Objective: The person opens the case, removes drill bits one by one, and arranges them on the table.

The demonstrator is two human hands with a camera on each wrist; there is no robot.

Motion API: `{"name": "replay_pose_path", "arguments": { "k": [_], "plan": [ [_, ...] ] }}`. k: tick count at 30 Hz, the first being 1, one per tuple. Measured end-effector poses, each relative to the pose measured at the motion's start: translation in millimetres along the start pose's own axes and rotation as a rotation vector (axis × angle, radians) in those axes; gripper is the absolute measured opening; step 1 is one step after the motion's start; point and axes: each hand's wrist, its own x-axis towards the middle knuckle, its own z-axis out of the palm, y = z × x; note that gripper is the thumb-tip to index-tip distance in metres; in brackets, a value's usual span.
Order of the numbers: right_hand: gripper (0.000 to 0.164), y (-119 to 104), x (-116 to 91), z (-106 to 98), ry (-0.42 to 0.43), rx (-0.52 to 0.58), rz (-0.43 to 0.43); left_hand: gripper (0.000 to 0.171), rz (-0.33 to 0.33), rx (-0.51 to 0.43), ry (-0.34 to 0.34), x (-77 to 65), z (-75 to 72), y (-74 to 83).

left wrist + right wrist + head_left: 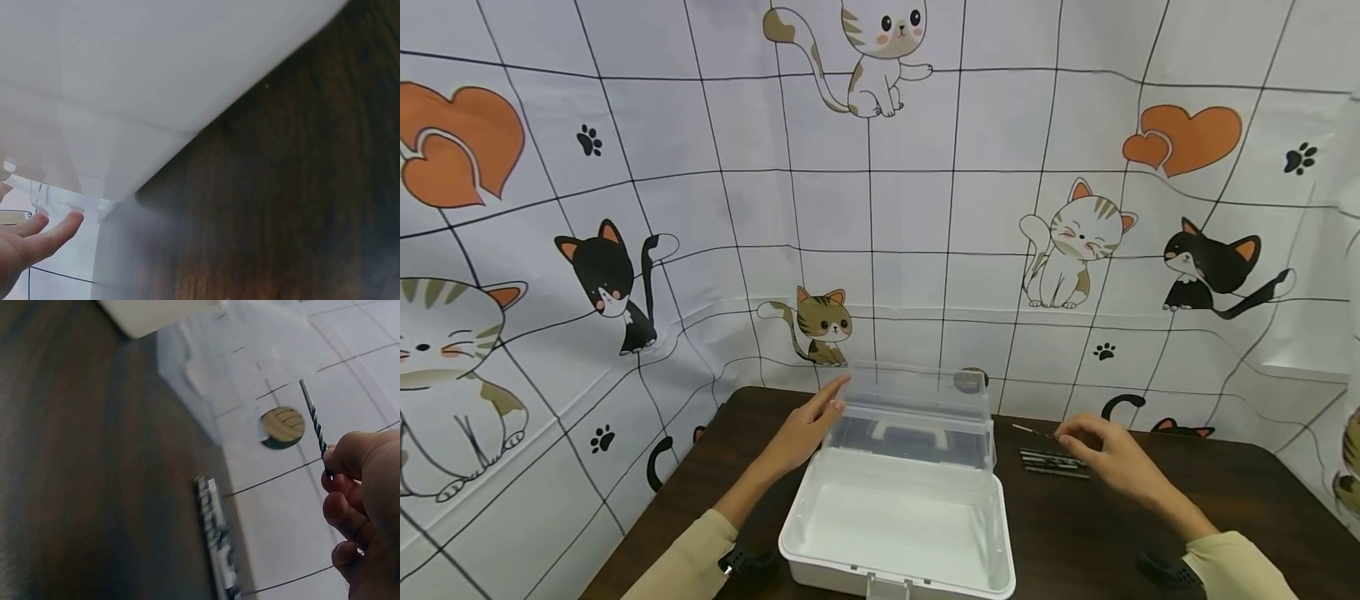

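Observation:
A white storage box (898, 512) stands on the table, its clear lid (917, 433) raised and tilted back. My left hand (801, 433) is at the lid's left edge, fingers extended; it seems to touch the plastic. In the left wrist view those fingers (53, 237) are straight beside the box wall (112, 81). Right of the box, my right hand (1105, 458) pinches one thin drill bit (315, 422) between thumb and fingertips, its smooth shank pointing away. Several more drill bits (1052, 462) lie side by side on the table, just below that hand.
The dark wooden table (1060, 542) reaches back to a white wall cloth (910, 208) with grid lines and cartoon cats. The raised lid stands close to this cloth. A white handle (910, 433) shows through the clear lid.

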Motion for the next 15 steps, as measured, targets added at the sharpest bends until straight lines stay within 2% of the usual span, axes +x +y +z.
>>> {"name": "replay_pose_path", "arguments": {
  "k": [8, 15],
  "plan": [
    [0.006, 21.1, -18.6, 15.5, 0.004, -0.017, 0.001, 0.051, -0.006, 0.007, -0.004, 0.4, -0.1, -1.0],
    [0.008, 41.3, -28.5, 27.5, -0.008, -0.045, -0.068, 0.051, -0.005, 0.009, -0.007, 1.0, -1.1, -0.2]
  ]
}}
